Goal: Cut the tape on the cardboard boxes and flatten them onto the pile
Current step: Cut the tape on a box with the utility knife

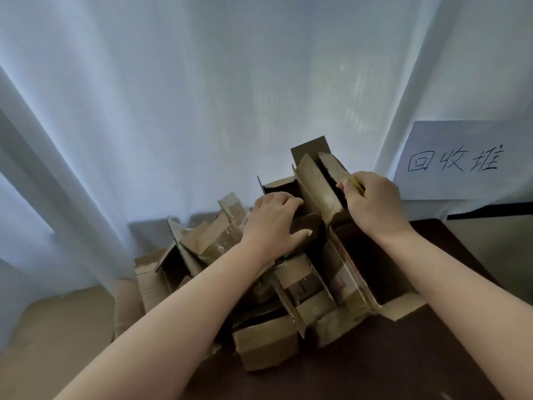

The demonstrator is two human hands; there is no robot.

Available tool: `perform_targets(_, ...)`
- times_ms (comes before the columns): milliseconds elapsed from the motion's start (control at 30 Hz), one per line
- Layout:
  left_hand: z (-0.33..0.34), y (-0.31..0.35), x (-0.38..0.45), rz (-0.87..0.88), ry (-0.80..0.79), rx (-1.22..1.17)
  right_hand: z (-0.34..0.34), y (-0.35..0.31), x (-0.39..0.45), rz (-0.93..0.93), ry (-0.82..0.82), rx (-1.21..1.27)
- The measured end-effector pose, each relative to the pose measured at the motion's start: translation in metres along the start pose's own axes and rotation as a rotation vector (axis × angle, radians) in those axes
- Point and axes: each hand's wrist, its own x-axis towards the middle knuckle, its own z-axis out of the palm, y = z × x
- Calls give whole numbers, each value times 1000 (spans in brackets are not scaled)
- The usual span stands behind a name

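Cardboard box [314, 194] is standing open atop the pile [288, 298] on the worktop [432, 356], its long axis running away from the person between both hands. Left hand [271, 223] is curling its fingers [291, 202] round the near-left wall. Slightly farther, right hand [372, 203] is pinching a small yellowish object [355, 181] against the flap just beyond its fingertips.

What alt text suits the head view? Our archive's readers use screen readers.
Two bare hands work on an opened cardboard box atop a heap of boxes: the left hand grips a flap, the right hand pinches something yellowish at its edge. A handwritten paper sign hangs on white curtains behind.
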Motion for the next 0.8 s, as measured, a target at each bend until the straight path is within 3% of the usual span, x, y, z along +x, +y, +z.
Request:
perform_targets(100, 12, -3, 4, 4, -20, 10, 1, 2, 0, 9, 13, -22)
perform_targets(200, 5, -13, -3, -29, 72, 100, 3, 2, 4, -34, 6, -33)
perform_targets(300, -13, -35, -21, -265, 201, 148, 11, -6, 4, -100, -15, 16)
perform_targets(400, -23, -48, -40, -560, 147, 36, 25, -19, 0, -154, -31, 72)
perform_targets(533, -6, -50, -55, -618, 60, -165, 53, -34, -13, -200, -84, 142)
perform_targets(700, 3, -56, -57, -611, 268, -333, 97, -29, -32, -194, -79, 219)
perform_targets(800, -15, -59, -73, -547, 536, -437, 115, -23, -42, -150, -10, 343)
